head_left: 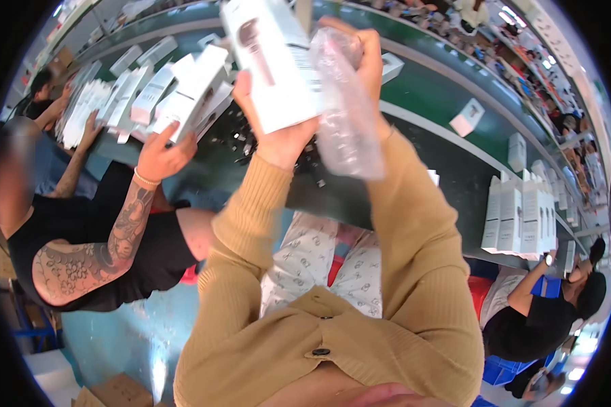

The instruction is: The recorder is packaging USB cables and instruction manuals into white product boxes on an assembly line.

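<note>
A tall white printed carton (271, 74) with a product picture on its face is raised in front of me, slightly tilted. My left hand (282, 139) is closed around its lower end, with the thumb along the left side. Just right of the carton hangs a clear, crinkled plastic bag (349, 122). My right hand (371, 64) is closed on the bag's upper part, the fingers partly hidden behind it. The bag overlaps the carton's right edge. What the bag holds, if anything, I cannot make out.
Small dark pieces (237, 139) lie scattered on the dark worktable (332, 197). At left, a co-worker's hand (163, 156) touches a row of white cartons (149, 91). More cartons (516, 214) stand at right, near another person. A lone white box (467, 117) sits on the green conveyor belt (428, 91).
</note>
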The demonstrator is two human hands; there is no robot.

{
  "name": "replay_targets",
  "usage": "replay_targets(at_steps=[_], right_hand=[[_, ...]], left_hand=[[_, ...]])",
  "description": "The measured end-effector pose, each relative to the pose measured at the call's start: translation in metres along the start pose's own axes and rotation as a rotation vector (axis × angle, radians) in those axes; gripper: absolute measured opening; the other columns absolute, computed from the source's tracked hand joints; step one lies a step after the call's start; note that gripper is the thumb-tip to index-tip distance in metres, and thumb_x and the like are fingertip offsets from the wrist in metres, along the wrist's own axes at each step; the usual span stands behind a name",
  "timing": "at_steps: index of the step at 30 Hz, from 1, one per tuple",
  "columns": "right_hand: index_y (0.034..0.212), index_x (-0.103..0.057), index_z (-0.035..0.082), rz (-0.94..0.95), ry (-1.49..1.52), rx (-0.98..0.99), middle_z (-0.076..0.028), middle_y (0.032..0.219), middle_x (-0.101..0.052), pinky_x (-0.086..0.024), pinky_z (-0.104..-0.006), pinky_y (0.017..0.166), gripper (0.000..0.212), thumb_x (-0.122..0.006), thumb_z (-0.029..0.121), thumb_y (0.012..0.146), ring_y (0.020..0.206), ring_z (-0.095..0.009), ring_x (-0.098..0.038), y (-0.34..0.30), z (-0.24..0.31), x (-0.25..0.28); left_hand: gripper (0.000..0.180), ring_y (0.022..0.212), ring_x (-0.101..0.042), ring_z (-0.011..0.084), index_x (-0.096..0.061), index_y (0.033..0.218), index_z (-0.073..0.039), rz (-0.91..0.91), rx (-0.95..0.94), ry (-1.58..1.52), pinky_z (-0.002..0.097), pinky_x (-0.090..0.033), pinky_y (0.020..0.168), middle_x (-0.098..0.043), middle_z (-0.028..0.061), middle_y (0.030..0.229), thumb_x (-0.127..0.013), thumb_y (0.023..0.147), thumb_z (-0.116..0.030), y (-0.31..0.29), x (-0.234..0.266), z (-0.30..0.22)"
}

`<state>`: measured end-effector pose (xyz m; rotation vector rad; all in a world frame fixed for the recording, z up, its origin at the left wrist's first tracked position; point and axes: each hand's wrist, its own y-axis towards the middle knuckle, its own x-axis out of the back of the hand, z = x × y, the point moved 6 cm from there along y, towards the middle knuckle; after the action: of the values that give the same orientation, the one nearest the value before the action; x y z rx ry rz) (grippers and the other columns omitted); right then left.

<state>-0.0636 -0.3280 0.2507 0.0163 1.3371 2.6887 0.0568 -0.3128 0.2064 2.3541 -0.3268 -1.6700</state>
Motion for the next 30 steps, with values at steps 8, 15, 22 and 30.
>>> replay_targets(at_steps=[8, 15, 22, 30], right_hand=[[0.090, -0.054, 0.002, 0.165, -0.382, 0.356, -0.015, 0.103, -0.056, -0.044, -0.0377, 0.082, 0.027, -0.067, 0.009, 0.068, 0.091, -0.032, -0.055, -0.066, 0.118, 0.066], [0.101, -0.056, 0.001, -0.162, -0.808, 0.439, -0.016, 0.095, -0.054, -0.044, -0.0407, 0.081, 0.038, -0.053, -0.001, 0.064, 0.089, -0.035, -0.052, -0.050, 0.152, 0.133], [0.081, -0.057, 0.004, 0.180, 0.055, 0.063, -0.015, 0.113, -0.054, -0.039, -0.0404, 0.093, 0.008, -0.060, 0.008, 0.075, 0.109, -0.033, -0.049, -0.065, 0.178, 0.112], [0.086, -0.042, 0.011, 0.567, -0.403, 0.296, -0.031, 0.141, -0.032, -0.035, -0.0443, 0.103, 0.052, -0.088, 0.016, 0.061, 0.128, -0.046, -0.039, -0.079, 0.193, 0.085]], left_hand=[[0.075, 0.126, -0.042, 0.0341, -0.031, 0.145, -0.016, 0.321, 0.187, -0.422, 0.0441, -0.034, 0.105, -0.041, 0.0174, 0.140, -0.043, 0.085, -0.059, -0.055, -0.061, 0.039], [0.098, 0.128, -0.038, 0.0414, -0.031, 0.142, -0.012, 0.500, 0.398, -0.340, 0.0524, -0.035, 0.106, -0.048, 0.0164, 0.133, -0.069, 0.065, -0.058, -0.113, -0.079, 0.063], [0.094, 0.112, -0.055, 0.0368, -0.028, 0.146, -0.016, 0.509, 0.356, -0.270, 0.0520, -0.052, 0.084, -0.047, 0.0161, 0.134, -0.060, 0.072, -0.065, -0.101, -0.086, 0.076], [0.080, 0.114, -0.048, 0.0429, -0.028, 0.144, -0.010, 0.544, 0.415, -0.790, 0.0548, -0.055, 0.079, -0.034, 0.0227, 0.139, -0.062, 0.084, -0.050, -0.098, -0.074, 0.068]])
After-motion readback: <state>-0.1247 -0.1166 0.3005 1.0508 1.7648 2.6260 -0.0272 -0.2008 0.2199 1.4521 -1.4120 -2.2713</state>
